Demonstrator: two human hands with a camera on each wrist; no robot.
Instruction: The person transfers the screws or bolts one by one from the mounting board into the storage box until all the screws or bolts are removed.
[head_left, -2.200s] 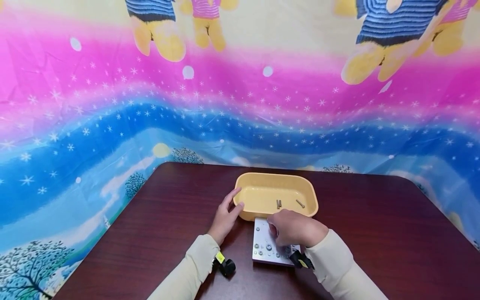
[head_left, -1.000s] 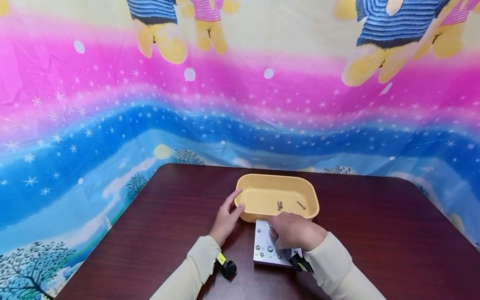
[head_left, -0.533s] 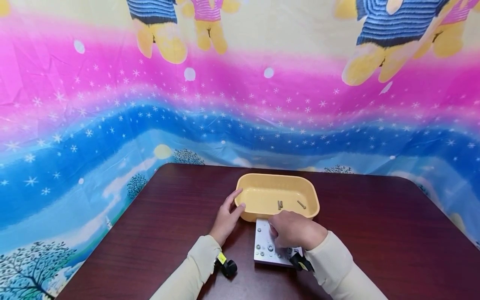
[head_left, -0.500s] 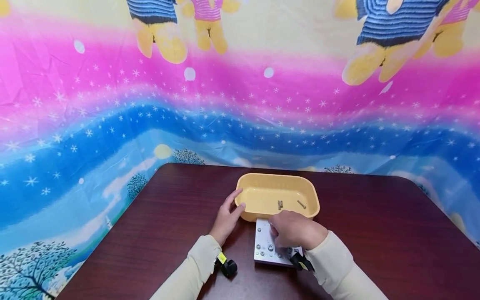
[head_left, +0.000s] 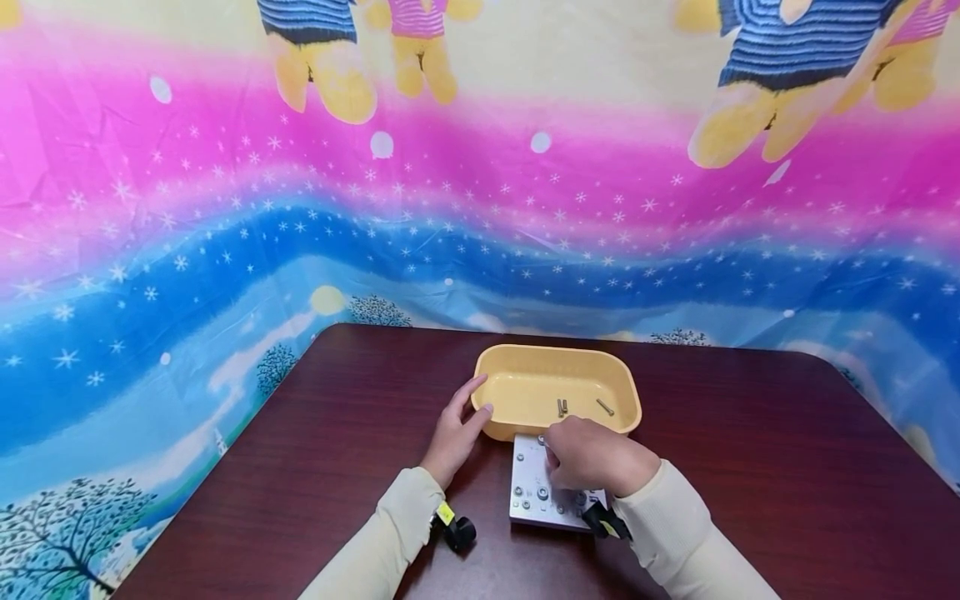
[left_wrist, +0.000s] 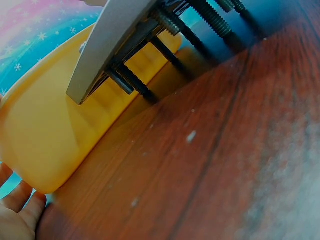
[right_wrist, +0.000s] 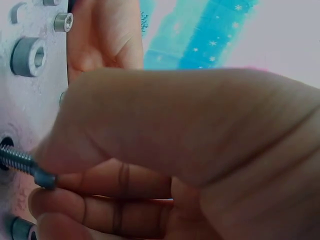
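The left hand (head_left: 452,437) lies at the left end of the tray (head_left: 521,392), fingers spread, thumb on the rim. It steadies the tray rather than the metal plate (head_left: 531,471); pressed on the plate's left edge instead, it would, I judge, better stop any creep over the worktop (head_left: 360,400). The plate sits just at the tray's near side. Over it, the right hand (head_left: 600,457) pinches a screw (right_wrist: 21,161) between thumb and fingertips, its end sunk in the plate and plenty of thread showing. A light pinch close to the head, the shank square to the plate and short, even turns should serve best; a slant could bind the thread.

As for what is hidden, the left wrist view catches only part of the left hand, low in a corner, and crops the plate, so what holds it up is unclear. In the head view the right hand covers the pinched screw and much of the plate's right side. Whether that screw truly leans, and whether it is going in or coming out, I cannot tell.
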